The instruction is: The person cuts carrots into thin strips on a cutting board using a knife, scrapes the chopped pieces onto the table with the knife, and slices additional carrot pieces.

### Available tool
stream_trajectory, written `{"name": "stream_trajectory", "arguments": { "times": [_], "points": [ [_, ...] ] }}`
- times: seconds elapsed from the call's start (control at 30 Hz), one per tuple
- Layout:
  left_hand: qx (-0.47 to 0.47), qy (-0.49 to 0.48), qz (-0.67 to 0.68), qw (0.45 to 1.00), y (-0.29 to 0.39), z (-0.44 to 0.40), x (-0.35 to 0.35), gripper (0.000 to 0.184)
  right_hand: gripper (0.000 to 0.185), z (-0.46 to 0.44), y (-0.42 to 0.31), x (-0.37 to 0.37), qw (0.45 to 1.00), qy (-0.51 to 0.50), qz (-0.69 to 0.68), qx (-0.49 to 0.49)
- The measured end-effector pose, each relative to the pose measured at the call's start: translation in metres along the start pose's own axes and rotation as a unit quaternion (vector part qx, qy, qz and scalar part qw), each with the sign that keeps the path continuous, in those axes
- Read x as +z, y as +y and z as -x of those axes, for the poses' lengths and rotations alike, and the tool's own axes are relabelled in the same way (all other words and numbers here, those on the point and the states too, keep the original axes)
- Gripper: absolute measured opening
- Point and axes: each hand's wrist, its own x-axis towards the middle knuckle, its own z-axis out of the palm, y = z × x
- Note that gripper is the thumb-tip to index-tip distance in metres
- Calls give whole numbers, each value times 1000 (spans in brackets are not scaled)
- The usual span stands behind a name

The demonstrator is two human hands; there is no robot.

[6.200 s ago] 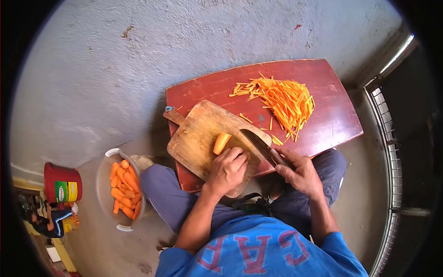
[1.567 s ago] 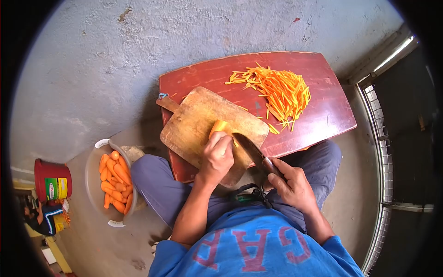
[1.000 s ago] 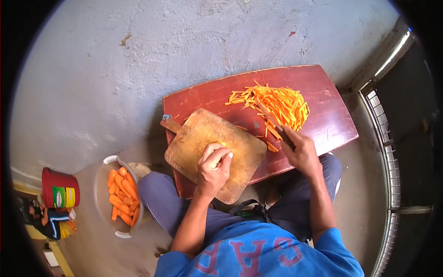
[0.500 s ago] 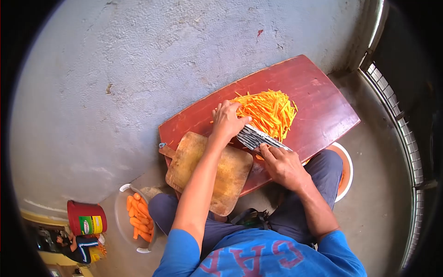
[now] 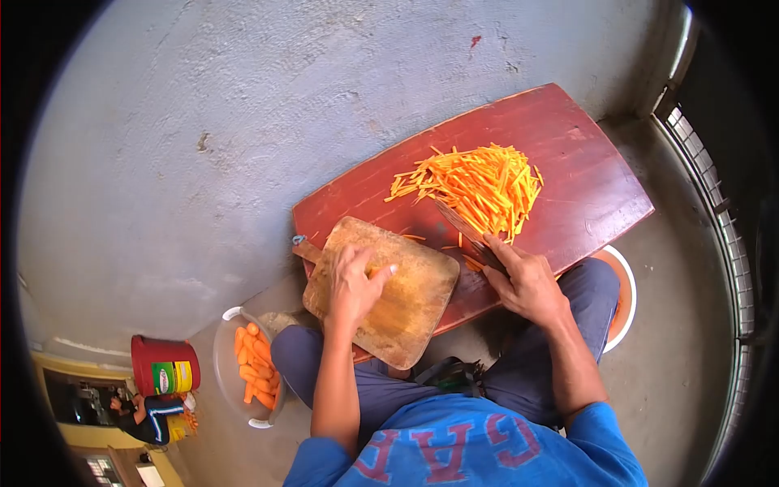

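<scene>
My left hand (image 5: 354, 286) is over the worn wooden cutting board (image 5: 414, 312), thumb held apart from the fingers. Any small carrot bit beneath its fingertips is hard to make out. My right hand (image 5: 531, 284) grips a knife (image 5: 464, 223) by its handle, which the fingers mostly hide. The blade points up and left, along the near edge of a heap of carrot strips (image 5: 487, 183). This heap lies on the red table (image 5: 580, 174), beyond the board. A few loose strips (image 5: 473, 264) lie near the knife, left of my right hand.
Whole peeled carrots (image 5: 256, 365) fill part of a clear tub (image 5: 227, 394) on the floor at left. A white-rimmed bowl (image 5: 629, 296) stands right of my knee. Farther left are a red bucket (image 5: 146, 365) and a person (image 5: 146, 418). A rough wall (image 5: 268, 105) borders the table.
My left hand has left the knife and the carrot heap and come back over the cutting board. The knife has turned, its blade now seen nearly edge-on, still in my right hand.
</scene>
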Motion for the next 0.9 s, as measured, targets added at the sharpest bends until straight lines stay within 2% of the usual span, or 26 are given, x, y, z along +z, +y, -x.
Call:
{"name": "stream_trajectory", "arguments": {
  "times": [0.07,0.13,0.23,0.27,0.37,0.63,0.8,0.9],
  "points": [
    [-73,-60,88,992,-1,24,-1,49,55,-1,3,3,999,-13,-41,16],
    [-55,-40,104,992,-4,36,3,51,54,-5,12,8,994,4,-105,-5],
    [-26,-16,113,993,-8,46,9,55,54,-21,16,-4,948,-90,-286,105],
    [-20,-8,112,993,-8,47,11,55,52,-24,13,-9,935,-106,-308,141],
    [5,20,110,994,-9,53,16,55,49,-27,25,-5,923,-116,-336,148],
    [35,65,100,992,-14,61,25,54,46,-36,38,11,947,-130,-255,144],
    [36,61,100,992,-14,61,26,54,45,-58,51,-1,972,-45,-188,130],
    [34,62,110,991,-15,62,26,55,42,-60,39,1,969,-36,-209,126]
  ]
}}
